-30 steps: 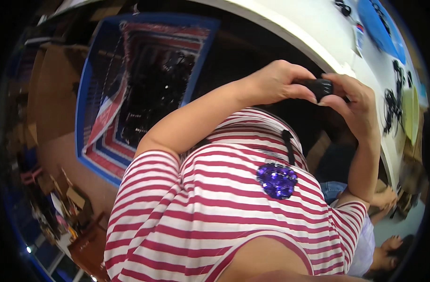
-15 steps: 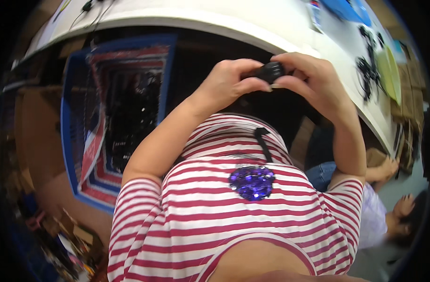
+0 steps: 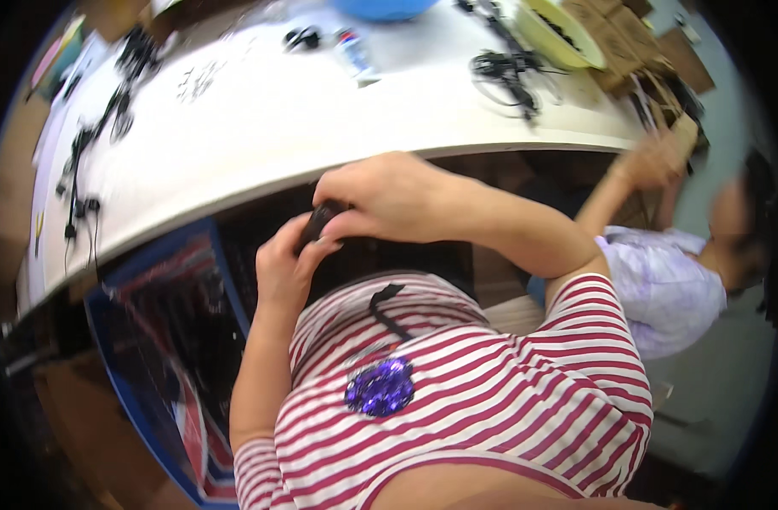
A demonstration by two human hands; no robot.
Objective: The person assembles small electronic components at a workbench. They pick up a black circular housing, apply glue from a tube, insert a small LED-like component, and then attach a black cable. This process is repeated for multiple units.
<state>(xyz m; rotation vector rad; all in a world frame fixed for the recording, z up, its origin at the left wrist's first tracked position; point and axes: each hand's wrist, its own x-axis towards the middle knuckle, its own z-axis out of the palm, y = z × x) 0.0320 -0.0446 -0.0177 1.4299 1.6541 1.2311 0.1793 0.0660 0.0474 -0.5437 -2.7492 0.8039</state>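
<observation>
Shifted left and lower in view since half a second ago, with more tabletop [image 3: 261, 153] showing beyond the fingers; still pinching a small black piece [image 3: 318, 223] between left hand [image 3: 283, 255] and right hand [image 3: 389, 200].

Gripped from both sides by curled fingers, partly covered, and too blurred to name more closely. Could slip free if one pinch loosened while the other twisted, with only the fingertips apparently bearing on a small, possibly smooth surface. Could then fall into the dark gap below the fingers, or into the blue crate [image 3: 228, 274] down and left of them, and be hard to spot against that dark interior. Could also knock the tabletop edge near the fingers if lifted carelessly. Little risk to the black cable bundle [image 3: 501, 68], lying well apart, beyond and right of the fingers.
</observation>
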